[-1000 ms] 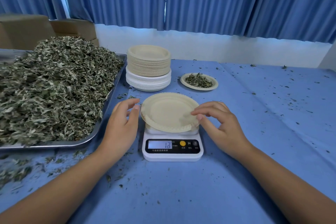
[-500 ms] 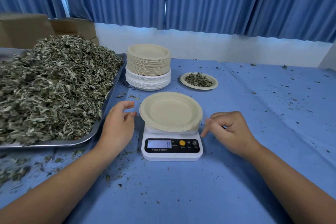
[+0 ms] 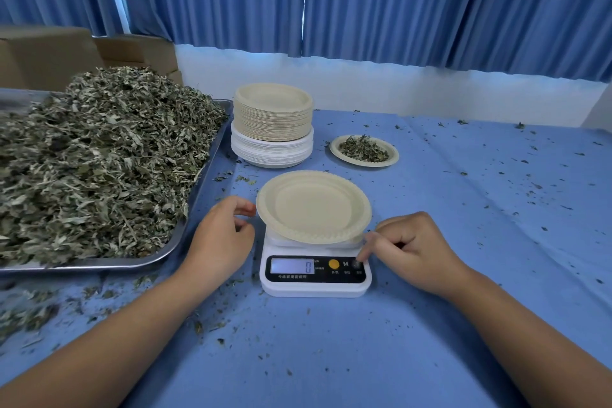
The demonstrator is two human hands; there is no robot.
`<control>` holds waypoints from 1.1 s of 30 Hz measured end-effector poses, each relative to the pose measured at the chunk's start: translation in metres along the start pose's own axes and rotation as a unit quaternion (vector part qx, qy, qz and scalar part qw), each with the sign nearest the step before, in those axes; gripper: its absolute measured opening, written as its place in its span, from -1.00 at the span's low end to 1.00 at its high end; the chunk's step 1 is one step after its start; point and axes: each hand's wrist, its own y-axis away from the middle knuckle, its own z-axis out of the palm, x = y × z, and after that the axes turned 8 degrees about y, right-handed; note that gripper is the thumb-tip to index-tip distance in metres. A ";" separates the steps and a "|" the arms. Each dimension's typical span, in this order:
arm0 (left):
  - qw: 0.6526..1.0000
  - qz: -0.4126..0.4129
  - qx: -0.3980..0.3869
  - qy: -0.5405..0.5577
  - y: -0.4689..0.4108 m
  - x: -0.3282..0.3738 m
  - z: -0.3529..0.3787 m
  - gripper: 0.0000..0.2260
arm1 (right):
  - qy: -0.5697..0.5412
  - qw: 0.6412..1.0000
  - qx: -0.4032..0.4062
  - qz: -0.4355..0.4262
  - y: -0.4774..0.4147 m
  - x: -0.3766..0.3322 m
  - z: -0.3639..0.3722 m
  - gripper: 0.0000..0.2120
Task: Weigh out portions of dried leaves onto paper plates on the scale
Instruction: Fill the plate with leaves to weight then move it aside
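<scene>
Zeroing step: an empty paper plate (image 3: pixel 313 207) sits on the scale (image 3: pixel 314 286), reading 0, as the curled, empty right hand (image 3: pixel 410 252) fingers its end button; the left hand (image 3: pixel 222 238) idles loosely curled beside it. Next, probably, a light handful of dried leaves (image 3: pixel 99 159) from the tray (image 3: pixel 99 263)

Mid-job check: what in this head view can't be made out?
Head view: button labels on the scale, too small to read.
Head view: whether the right hand touches the rightmost button; its fingertip is blurred.
Head view: left end of the tray, cut off by the frame edge.
Head view: weighing platform of the scale, hidden under the plate.
</scene>
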 end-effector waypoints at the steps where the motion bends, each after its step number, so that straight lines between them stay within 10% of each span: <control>1: 1.000 0.000 -0.001 0.002 0.000 0.000 0.000 -0.77 | -0.008 1.000 0.016 0.003 -0.001 -0.002 0.000 -0.67; 8: 1.000 -0.008 -0.002 0.018 -0.006 -0.003 -0.002 -0.80 | -0.069 0.989 0.128 0.005 -0.047 -0.038 0.000 -0.60; 16: 1.000 0.020 -0.007 0.015 -0.010 0.001 -0.005 -0.83 | 0.055 0.985 -0.134 -0.094 -0.162 -0.108 0.077 -0.84; 19: 0.999 0.034 0.003 0.016 -0.011 0.002 -0.007 -0.83 | 0.131 0.960 -0.187 -0.164 -0.187 -0.129 0.106 -0.62; 24: 0.999 0.044 0.005 0.002 -0.012 0.003 -0.008 -0.84 | 0.196 0.937 -0.242 -0.159 -0.206 -0.141 0.137 -0.31; 33: 0.998 0.034 -0.042 -0.014 -0.010 0.001 -0.005 -0.88 | 0.244 0.921 -0.232 -0.196 -0.201 -0.145 0.154 -0.64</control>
